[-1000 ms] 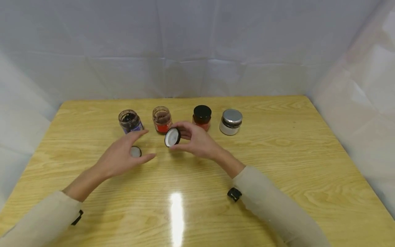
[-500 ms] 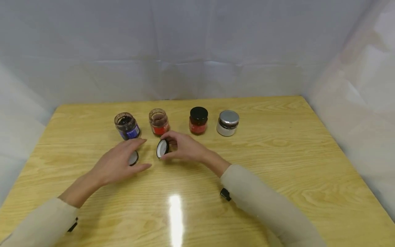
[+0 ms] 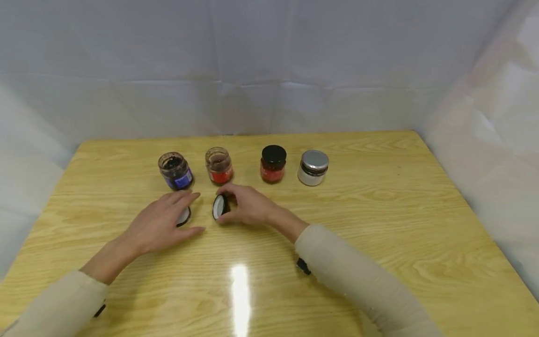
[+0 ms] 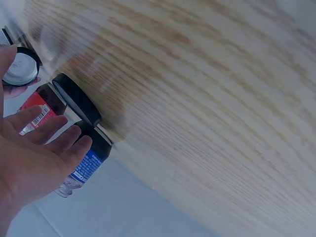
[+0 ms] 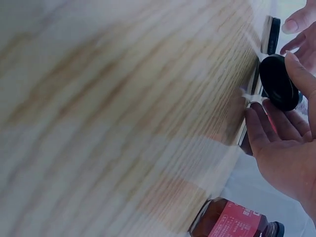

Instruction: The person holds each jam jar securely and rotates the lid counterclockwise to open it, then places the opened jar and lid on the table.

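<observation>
Four small jars stand in a row at the back of the wooden table (image 3: 379, 224). From the left they are an open blue-labelled jar (image 3: 176, 171), an open red-labelled jar (image 3: 219, 165), a red jar with a black lid (image 3: 273, 163) and a white jar with a silver lid (image 3: 313, 167). My right hand (image 3: 240, 206) pinches a black lid with a white lining (image 3: 218, 207), held on edge just above the table; the right wrist view shows its black outer face (image 5: 280, 83). My left hand (image 3: 168, 220) lies with straight fingers over a second lid (image 3: 184, 216) that lies flat on the table (image 4: 76, 98).
White sheeting walls in the table at the back and on both sides. The table's near half shows only a glare spot (image 3: 241, 281) and my sleeves.
My right hand has brought its lid down and to the left, from in front of the red open jar to just above the table. The left hand has sunk closer to the flat lid.
</observation>
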The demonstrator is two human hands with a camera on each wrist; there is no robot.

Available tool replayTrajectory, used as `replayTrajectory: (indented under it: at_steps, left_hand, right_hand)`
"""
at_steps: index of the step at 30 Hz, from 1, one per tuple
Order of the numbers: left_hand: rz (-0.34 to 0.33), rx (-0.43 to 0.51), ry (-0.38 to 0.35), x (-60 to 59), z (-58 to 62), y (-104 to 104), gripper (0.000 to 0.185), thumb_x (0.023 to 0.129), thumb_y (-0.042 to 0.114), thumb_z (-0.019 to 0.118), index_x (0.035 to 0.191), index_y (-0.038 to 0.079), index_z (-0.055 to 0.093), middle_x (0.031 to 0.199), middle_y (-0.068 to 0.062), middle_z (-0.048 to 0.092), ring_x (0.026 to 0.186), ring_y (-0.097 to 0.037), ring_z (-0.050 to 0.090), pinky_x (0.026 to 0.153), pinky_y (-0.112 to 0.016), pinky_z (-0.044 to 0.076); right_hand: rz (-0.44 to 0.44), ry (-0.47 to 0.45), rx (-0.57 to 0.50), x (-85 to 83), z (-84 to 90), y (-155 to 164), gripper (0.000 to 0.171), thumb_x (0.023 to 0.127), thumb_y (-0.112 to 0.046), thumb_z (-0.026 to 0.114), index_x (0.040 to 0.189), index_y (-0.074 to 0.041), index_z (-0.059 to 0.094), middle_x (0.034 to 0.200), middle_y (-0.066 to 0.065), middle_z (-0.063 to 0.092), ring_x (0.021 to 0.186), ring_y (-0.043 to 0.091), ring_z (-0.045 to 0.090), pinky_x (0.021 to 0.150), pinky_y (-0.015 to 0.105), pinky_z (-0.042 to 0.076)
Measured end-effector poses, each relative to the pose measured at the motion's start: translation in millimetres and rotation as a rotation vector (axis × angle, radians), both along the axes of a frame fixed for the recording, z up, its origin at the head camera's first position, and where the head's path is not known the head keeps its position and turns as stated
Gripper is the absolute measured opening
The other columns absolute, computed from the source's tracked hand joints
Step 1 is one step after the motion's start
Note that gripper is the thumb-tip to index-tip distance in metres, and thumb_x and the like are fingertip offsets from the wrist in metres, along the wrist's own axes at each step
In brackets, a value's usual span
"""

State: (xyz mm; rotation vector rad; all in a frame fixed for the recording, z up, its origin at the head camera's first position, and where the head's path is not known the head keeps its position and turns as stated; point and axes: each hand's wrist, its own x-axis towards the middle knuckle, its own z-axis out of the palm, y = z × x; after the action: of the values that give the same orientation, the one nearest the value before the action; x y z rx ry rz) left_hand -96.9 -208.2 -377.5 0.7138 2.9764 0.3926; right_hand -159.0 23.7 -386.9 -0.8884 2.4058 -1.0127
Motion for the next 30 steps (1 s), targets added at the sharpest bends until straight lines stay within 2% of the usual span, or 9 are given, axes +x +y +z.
replayTrajectory:
  at_steps: [3,7,11,15,18,22,30]
  left_hand:
    - [-0.009,-0.008,0.005,0.2,-0.3,2.0,0.080,0.086,0.055,0.062,0.141,0.001,0.042,0.143,-0.024,0.039,0.125,-0.045,0.039,0.098,-0.060,0.034]
    - [-0.020,-0.013,0.021,1.5,-0.6,3.9,0.080,0.086,0.054,0.062,0.141,0.000,0.043,0.142,-0.024,0.040,0.124,-0.045,0.040,0.098,-0.059,0.035]
    - [-0.017,-0.013,0.022,2.9,-0.7,5.3,0.079,0.086,0.054,0.062,0.141,0.001,0.043,0.142,-0.024,0.039,0.125,-0.044,0.040,0.097,-0.059,0.035]
    - [0.007,0.038,-0.011,3.3,1.1,8.2,0.079,0.086,0.056,0.061,0.142,0.003,0.042,0.143,-0.022,0.039,0.127,-0.042,0.038,0.097,-0.059,0.035]
    - [0.011,0.049,-0.011,3.5,3.6,10.4,0.078,0.087,0.055,0.061,0.142,0.003,0.042,0.143,-0.022,0.039,0.127,-0.043,0.038,0.096,-0.060,0.036]
    - [-0.003,0.010,0.030,4.2,5.6,10.9,0.076,0.086,0.050,0.064,0.141,0.002,0.043,0.142,-0.023,0.040,0.125,-0.043,0.040,0.093,-0.062,0.037]
    - [-0.035,-0.032,0.082,5.8,2.3,7.6,0.075,0.086,0.048,0.065,0.140,0.000,0.044,0.141,-0.026,0.040,0.122,-0.045,0.042,0.091,-0.061,0.039]
  right_hand:
    - [-0.008,0.011,0.016,-0.1,-0.4,0.1,0.060,0.076,-0.029,0.082,0.126,-0.009,0.054,0.113,-0.002,0.060,0.102,0.007,0.054,0.090,0.019,0.041]
    - [0.006,0.049,0.091,0.1,0.5,-1.1,0.058,0.076,-0.028,0.082,0.124,-0.009,0.055,0.111,-0.002,0.060,0.097,0.007,0.054,0.086,0.020,0.042]
    - [0.022,0.117,0.187,-0.1,1.6,-3.2,0.057,0.077,-0.030,0.081,0.124,-0.009,0.056,0.116,0.001,0.058,0.102,0.009,0.053,0.089,0.022,0.041]
    - [0.013,0.159,0.234,-1.9,1.4,-3.8,0.056,0.078,-0.030,0.080,0.124,-0.009,0.056,0.120,0.003,0.055,0.107,0.011,0.051,0.092,0.025,0.040]
    - [0.008,0.154,0.236,-3.3,0.8,-3.8,0.056,0.079,-0.030,0.079,0.124,-0.009,0.056,0.120,0.003,0.054,0.106,0.012,0.050,0.092,0.025,0.040]
    - [0.002,0.137,0.227,-4.4,-0.3,-3.7,0.055,0.079,-0.030,0.079,0.123,-0.009,0.055,0.120,0.005,0.052,0.106,0.014,0.050,0.092,0.025,0.040]
    - [0.006,0.121,0.208,-6.3,-2.7,-3.1,0.056,0.077,-0.030,0.081,0.122,-0.008,0.055,0.119,0.006,0.052,0.109,0.016,0.048,0.095,0.026,0.038]
